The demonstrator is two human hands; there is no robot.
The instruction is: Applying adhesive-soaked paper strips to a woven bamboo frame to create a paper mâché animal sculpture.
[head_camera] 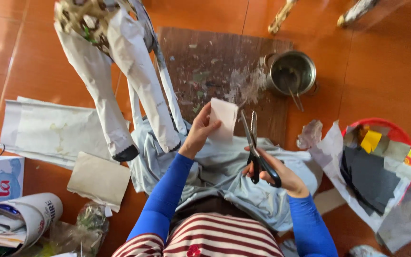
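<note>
Over my lap, on the pale grey cloth spread across my knees, both hands are at work. My left hand pinches a small pale paper piece at its left edge between thumb and fingers, holding it upright above the cloth. My right hand is closed through the black handles of the scissors; blades point away from me, slightly parted, tips just right of the paper's edge. Whether the blades touch the paper I cannot tell from this angle.

Beyond the paper: a worn wooden board on the orange tiled floor, smeared with pale residue. A metal pot stands at the board's right edge with a utensil leaning inside it.

Left of the board, a papier-mâché figure on long white paper-wrapped legs, feet resting on the cloth edge. Flat paper sheets lie further left, a brown card nearer me.

Right side: a red basket holding dark, yellow and white paper scraps
</note>
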